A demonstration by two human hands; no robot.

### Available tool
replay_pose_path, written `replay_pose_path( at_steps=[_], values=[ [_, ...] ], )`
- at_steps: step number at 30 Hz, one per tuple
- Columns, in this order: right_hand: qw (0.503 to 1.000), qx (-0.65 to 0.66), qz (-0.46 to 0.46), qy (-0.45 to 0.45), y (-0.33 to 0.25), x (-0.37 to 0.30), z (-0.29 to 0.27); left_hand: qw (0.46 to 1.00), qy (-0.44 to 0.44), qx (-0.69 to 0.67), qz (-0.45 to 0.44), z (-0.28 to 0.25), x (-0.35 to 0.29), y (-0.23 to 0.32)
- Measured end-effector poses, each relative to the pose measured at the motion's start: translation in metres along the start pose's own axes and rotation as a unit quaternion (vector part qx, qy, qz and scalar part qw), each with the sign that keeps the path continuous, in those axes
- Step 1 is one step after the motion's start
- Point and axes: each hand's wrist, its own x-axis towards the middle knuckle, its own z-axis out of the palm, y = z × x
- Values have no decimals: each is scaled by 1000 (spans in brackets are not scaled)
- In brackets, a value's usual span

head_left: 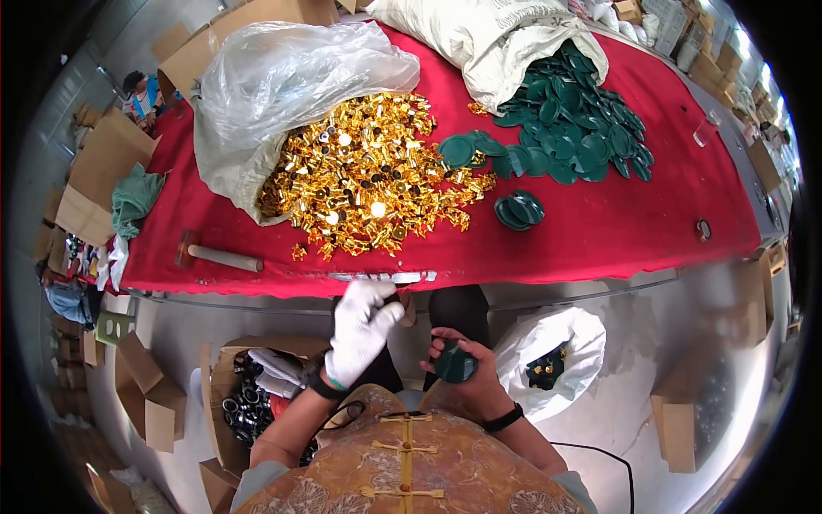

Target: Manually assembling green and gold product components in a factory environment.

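My right hand (481,375), bare with a black wristband, is closed around a dark green round disc (455,364) in front of my body. My left hand (360,330) wears a white glove and is raised at the table's front edge, its fingers curled together. Something small and dark shows by its fingertips, too small to name. Beyond it on the red cloth (599,236) spreads a heap of shiny gold pieces (368,171), spilling from a clear plastic-lined sack (282,86). To its right, dark green discs (565,128) pour out of a white woven sack (479,43).
A small stack of green discs (519,210) lies nearer me. A hammer (224,258) rests at the front left. Below stand a carton of black rings (248,403) and a white sack (586,343) with green and gold pieces inside. Another person (144,96) is far left.
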Motion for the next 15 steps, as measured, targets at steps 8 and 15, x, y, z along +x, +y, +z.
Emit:
replay_pose_path(
  at_steps=[8, 15],
  values=[
    [994, 26, 37, -102, -3, -2, -20, 945, -10, 311, 95, 10, 69, -10],
    [996, 12, 10, -83, -1, -6, -22, 999, 5, 44, -16, 4, 73, -20]
  ],
)
